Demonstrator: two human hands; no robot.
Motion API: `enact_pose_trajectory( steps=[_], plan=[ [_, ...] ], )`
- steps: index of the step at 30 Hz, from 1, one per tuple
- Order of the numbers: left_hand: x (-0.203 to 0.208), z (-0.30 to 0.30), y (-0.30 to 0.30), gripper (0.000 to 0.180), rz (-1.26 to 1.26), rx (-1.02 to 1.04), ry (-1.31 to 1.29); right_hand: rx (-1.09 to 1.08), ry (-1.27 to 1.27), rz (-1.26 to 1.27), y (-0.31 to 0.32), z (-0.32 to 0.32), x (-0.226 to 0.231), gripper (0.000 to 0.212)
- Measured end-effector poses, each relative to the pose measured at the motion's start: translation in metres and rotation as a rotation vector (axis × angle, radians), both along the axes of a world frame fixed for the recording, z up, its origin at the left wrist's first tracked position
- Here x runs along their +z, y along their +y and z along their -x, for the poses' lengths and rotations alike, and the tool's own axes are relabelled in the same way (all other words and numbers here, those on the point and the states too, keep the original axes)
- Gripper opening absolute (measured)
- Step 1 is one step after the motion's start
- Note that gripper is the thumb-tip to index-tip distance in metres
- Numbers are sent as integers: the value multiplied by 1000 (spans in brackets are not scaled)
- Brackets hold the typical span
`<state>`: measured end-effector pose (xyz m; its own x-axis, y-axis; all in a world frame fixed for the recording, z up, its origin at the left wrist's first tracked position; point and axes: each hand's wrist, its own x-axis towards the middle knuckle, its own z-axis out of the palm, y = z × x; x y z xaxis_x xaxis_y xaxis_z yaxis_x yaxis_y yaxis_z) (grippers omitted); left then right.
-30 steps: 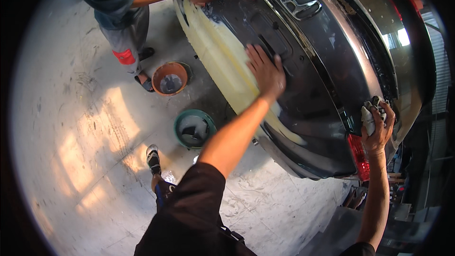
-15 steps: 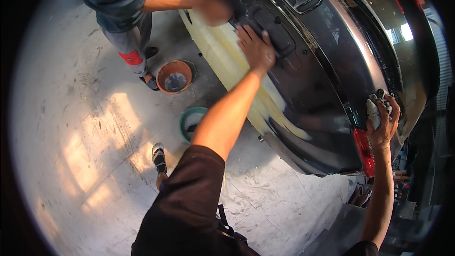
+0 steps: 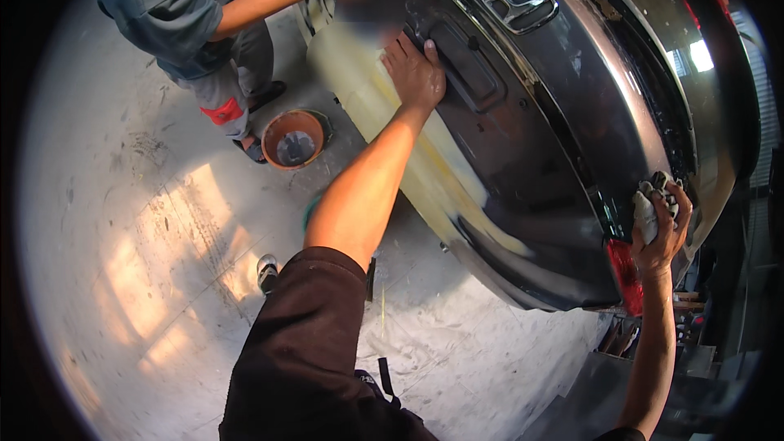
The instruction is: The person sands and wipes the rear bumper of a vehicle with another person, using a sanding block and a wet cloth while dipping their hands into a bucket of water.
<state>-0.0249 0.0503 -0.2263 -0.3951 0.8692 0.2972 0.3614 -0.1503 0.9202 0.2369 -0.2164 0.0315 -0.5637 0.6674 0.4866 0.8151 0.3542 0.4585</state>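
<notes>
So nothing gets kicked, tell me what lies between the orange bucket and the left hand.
From orange bucket to left hand, the head view shows shaded floor, then yellow panel.

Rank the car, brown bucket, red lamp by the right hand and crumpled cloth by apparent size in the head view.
1. Car
2. Brown bucket
3. Red lamp and crumpled cloth: too alike to rank

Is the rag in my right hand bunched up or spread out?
Bunched up: the pale rag shows as a crumpled wad gripped by your right hand.
</notes>
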Motion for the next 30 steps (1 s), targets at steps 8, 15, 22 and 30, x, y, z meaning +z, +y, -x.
enact_pose_trajectory(
  steps=[8,15,22,30],
  plan=[
    [-17,-53,-98,75,-26,-254,156,-41,-15,-2,-6,-16,6,47],
    [-20,7,11,73,-25,-63,68,-34,-1,7,1,-7,-5,47],
    [-32,0,-51,70,-73,-208,237,-33,-2,3,-2,-7,5,46],
    [-39,-20,-35,65,-19,-57,65,-44,-42,0,-5,-15,0,45]
  ],
)
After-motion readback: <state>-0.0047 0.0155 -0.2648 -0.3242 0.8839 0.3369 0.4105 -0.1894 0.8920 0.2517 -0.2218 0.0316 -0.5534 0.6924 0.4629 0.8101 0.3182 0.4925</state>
